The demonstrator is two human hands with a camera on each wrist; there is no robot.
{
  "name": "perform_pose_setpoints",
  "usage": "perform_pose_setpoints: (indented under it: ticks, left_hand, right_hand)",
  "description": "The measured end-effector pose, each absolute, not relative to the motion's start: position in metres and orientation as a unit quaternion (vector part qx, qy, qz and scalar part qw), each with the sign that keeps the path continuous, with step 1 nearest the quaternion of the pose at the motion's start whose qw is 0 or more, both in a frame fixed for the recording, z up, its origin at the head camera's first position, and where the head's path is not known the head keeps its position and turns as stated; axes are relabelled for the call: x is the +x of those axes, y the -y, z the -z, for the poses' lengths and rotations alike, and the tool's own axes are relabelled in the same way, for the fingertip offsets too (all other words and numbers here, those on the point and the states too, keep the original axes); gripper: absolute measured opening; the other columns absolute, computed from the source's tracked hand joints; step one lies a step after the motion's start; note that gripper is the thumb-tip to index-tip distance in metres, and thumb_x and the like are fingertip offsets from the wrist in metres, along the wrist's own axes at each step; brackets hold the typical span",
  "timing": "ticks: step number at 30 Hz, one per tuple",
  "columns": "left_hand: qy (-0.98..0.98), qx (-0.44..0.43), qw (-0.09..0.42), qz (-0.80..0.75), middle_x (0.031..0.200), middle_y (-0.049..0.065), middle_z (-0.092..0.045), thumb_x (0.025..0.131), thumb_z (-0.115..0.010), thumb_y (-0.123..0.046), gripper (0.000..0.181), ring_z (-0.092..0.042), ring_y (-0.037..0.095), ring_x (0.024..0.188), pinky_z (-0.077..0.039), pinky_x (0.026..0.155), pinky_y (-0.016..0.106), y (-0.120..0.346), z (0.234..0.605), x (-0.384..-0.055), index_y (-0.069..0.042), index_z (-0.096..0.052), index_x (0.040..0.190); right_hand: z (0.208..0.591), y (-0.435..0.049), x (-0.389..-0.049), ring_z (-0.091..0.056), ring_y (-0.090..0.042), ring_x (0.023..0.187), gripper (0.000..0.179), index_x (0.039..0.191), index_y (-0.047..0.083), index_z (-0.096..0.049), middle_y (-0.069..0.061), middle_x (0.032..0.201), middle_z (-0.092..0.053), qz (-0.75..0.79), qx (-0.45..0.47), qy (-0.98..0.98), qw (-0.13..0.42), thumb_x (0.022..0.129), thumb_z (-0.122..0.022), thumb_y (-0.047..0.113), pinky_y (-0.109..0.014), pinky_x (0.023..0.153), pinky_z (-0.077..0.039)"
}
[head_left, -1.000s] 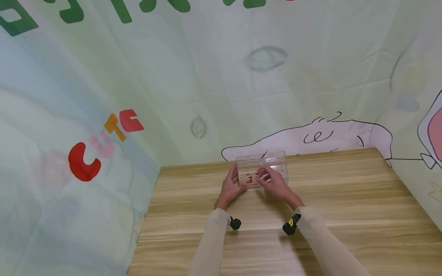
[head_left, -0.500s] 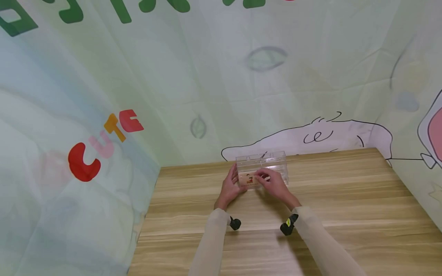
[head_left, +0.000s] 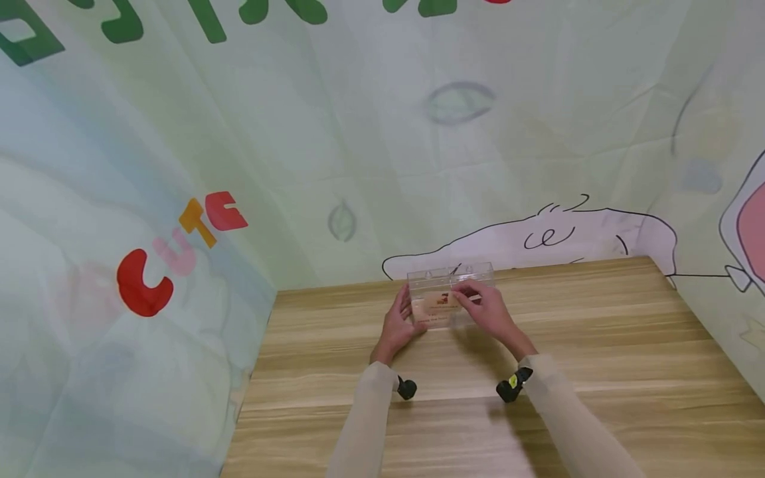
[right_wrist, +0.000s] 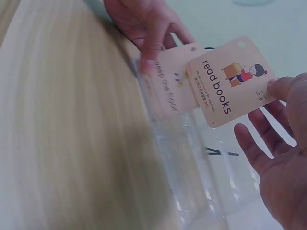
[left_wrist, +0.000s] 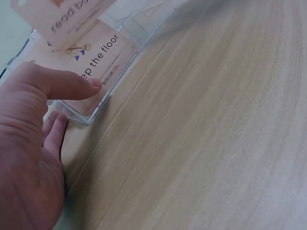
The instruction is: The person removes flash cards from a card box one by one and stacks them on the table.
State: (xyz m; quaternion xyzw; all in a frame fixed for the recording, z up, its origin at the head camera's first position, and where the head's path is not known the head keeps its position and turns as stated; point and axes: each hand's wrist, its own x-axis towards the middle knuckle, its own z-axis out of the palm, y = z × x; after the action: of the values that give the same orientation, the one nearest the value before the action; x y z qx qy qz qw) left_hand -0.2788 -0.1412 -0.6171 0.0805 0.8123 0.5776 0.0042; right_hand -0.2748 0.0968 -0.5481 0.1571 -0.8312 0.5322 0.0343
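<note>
Right hand pinches the edge of a pale pink "read books" card, thumb on its printed front, other fingers loosely curled and spread. Card is thin, flat, matte-looking, rectangular with rounded corners, small punched hole at one corner, drawing of a seated figure at a desk. It is raised in front of the left half of a clear plastic holder, overlapping part of a second card; whether the two touch, can't tell. Left hand grips the holder's left end, thumb laid over the front, fingers round the side. Holder is hard, glossy, see-through, with stepped ridges and two side-by-side halves. Second card, same pale pink, sits in the left half, lettering partly covered, "...ep the floor" readable; ridged clear plastic shows in the right half. Holder stands on a smooth wood-grain table, near its back edge. Both sleeves are plain, beige. Behind, a creased printed cloth, pale green, carries cartoon outlines and coloured letters.
</note>
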Motion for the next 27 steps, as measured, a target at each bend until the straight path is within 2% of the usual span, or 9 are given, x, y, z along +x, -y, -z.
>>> perform_pose_setpoints:
  ticks: [6, 12, 16, 19, 23, 27]
  left_hand:
    - [-0.806, 0.065, 0.025, -0.588, 0.166, 0.016, -0.034, 0.077, -0.083, 0.004, 0.109, -0.040, 0.034, 0.148, -0.037, 0.121, 0.044, 0.142, 0.616, -0.278, -0.012, -0.021, 0.166]
    - [-0.800, 0.067, 0.022, -0.595, 0.165, 0.017, -0.035, 0.076, -0.083, 0.007, 0.108, -0.040, 0.036, 0.147, -0.037, 0.121, 0.046, 0.141, 0.617, -0.279, -0.010, -0.023, 0.165]
    - [-0.797, 0.067, 0.020, -0.600, 0.165, 0.018, -0.035, 0.076, -0.082, 0.008, 0.108, -0.040, 0.037, 0.147, -0.037, 0.121, 0.046, 0.142, 0.616, -0.279, -0.010, -0.024, 0.165]
    - [-0.795, 0.070, 0.017, -0.602, 0.164, 0.020, -0.035, 0.076, -0.081, 0.009, 0.107, -0.041, 0.038, 0.146, -0.038, 0.120, 0.048, 0.141, 0.615, -0.279, -0.009, -0.023, 0.165]
    - [-0.793, 0.076, 0.014, -0.604, 0.163, 0.025, -0.034, 0.077, -0.080, 0.012, 0.105, -0.040, 0.043, 0.146, -0.037, 0.120, 0.052, 0.140, 0.606, -0.275, -0.003, -0.022, 0.164]
    - [-0.791, 0.087, 0.027, -0.604, 0.163, 0.029, -0.032, 0.078, -0.079, 0.012, 0.103, -0.039, 0.047, 0.145, -0.037, 0.119, 0.054, 0.140, 0.584, -0.265, 0.003, -0.021, 0.162]
  right_hand:
    - [0.538, -0.117, -0.272, -0.067, -0.027, 0.102, 0.016, 0.116, 0.008, -0.072, -0.009, 0.110, -0.071, -0.520, 0.162, 0.837, 0.045, 0.103, -0.065, 0.014, -0.047, 0.088, -0.063]
    - [0.534, -0.140, -0.267, -0.067, -0.027, 0.101, 0.017, 0.117, 0.008, -0.072, -0.010, 0.111, -0.072, -0.512, 0.168, 0.841, 0.045, 0.103, -0.065, 0.014, -0.047, 0.088, -0.062]
    - [0.536, -0.154, -0.263, -0.068, -0.026, 0.097, 0.018, 0.119, 0.007, -0.071, -0.010, 0.109, -0.073, -0.506, 0.171, 0.844, 0.039, 0.103, -0.065, 0.013, -0.040, 0.084, -0.062]
    - [0.539, -0.163, -0.259, -0.068, -0.025, 0.092, 0.016, 0.117, 0.006, -0.070, -0.012, 0.107, -0.072, -0.506, 0.170, 0.845, 0.026, 0.104, -0.064, 0.013, -0.032, 0.076, -0.062]
    - [0.545, -0.173, -0.253, -0.068, -0.026, 0.089, 0.016, 0.116, 0.003, -0.069, -0.013, 0.105, -0.071, -0.515, 0.172, 0.840, 0.006, 0.103, -0.064, 0.012, -0.028, 0.070, -0.062]
    - [0.555, -0.180, -0.248, -0.068, -0.025, 0.093, 0.016, 0.115, 0.002, -0.070, -0.010, 0.104, -0.071, -0.509, 0.170, 0.844, -0.011, 0.103, -0.064, 0.011, -0.031, 0.079, -0.062]
